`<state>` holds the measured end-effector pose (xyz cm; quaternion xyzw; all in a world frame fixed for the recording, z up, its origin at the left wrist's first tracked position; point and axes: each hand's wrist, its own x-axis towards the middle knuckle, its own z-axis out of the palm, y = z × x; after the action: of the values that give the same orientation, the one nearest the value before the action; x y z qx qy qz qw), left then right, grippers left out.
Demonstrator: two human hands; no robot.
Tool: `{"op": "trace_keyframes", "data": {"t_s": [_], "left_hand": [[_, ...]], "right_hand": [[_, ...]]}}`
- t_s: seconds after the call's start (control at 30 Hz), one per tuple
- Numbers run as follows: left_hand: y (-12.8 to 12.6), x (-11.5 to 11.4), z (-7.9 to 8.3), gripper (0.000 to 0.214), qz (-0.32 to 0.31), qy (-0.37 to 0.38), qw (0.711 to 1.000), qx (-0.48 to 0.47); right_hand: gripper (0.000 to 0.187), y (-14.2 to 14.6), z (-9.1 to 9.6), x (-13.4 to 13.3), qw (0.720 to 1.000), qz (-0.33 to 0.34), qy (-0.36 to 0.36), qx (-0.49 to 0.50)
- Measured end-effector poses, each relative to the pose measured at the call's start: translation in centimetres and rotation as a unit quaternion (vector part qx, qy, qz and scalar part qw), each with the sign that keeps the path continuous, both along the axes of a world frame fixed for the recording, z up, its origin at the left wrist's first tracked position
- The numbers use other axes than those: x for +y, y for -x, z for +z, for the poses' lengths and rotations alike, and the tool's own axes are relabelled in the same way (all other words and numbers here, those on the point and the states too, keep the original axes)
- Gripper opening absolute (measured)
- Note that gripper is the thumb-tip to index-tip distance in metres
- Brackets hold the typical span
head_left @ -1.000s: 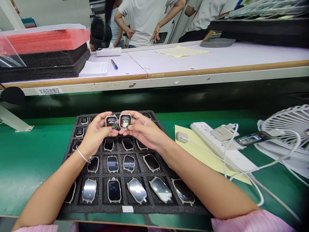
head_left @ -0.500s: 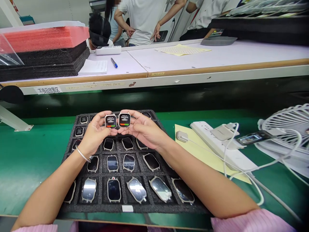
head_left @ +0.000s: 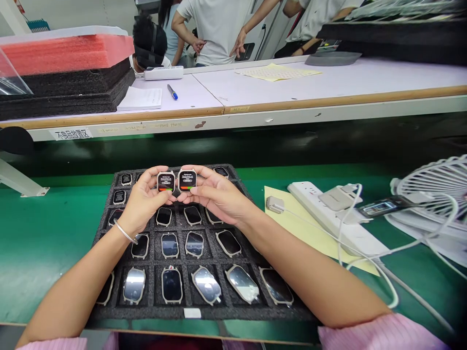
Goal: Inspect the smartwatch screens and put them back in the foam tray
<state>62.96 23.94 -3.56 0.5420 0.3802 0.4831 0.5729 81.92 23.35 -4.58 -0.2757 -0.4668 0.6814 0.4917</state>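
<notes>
Two strapless smartwatches are held up side by side over a black foam tray (head_left: 184,312). My left hand (head_left: 143,200) is closed round the left smartwatch (head_left: 166,181), its thumb at the lower edge of the screen. Closed on the right smartwatch (head_left: 187,180) is my right hand (head_left: 219,195), with its thumb by the screen's bottom corner. Both screens are lit, with white text and a red and green bar low down. Beneath the hands, several more watch bodies, such as a dark one (head_left: 171,285), lie in the tray's compartments; the forearms and hands hide some.
To the right are a white power strip (head_left: 310,199) with cables, a yellow sheet (head_left: 292,226) and a white fan (head_left: 434,189). A raised shelf (head_left: 204,97) runs across the back, bearing foam stacks (head_left: 69,53), a pen (head_left: 172,92) and papers. People are behind it.
My right thumb has moved inward to the lower edge of the right smartwatch's screen. My left thumb has shifted slightly along its watch. Both smartwatches remain held in nearly the same place.
</notes>
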Motion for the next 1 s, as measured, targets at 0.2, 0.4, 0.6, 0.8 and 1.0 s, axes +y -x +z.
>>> {"op": "trace_keyframes", "data": {"t_s": [0.2, 0.4, 0.6, 0.8, 1.0], "left_hand": [[0.1, -0.2, 0.0, 0.052, -0.012, -0.004, 1.0, -0.003], [0.1, -0.8, 0.7, 0.049, -0.03, 0.025, 0.999, -0.02], [-0.1, -1.1, 0.9, 0.041, -0.029, 0.036, 0.999, -0.011], [-0.2, -1.0, 0.9, 0.04, -0.029, 0.038, 0.999, -0.014], [-0.1, -0.9, 0.9, 0.043, -0.026, 0.038, 0.999, -0.013]], "right_hand": [[0.044, 0.1, 0.0, 0.0, 1.0, -0.015, -0.015, -0.01], [0.044, 0.0, 0.2, 0.0, 0.999, -0.035, -0.01, -0.012], [0.036, 0.0, 0.0, 0.2, 0.999, -0.041, -0.004, -0.013], [0.038, 0.0, 0.2, 0.0, 0.999, -0.038, -0.01, -0.018], [0.043, 0.1, 0.3, 0.0, 0.999, -0.038, -0.009, -0.022]]}}
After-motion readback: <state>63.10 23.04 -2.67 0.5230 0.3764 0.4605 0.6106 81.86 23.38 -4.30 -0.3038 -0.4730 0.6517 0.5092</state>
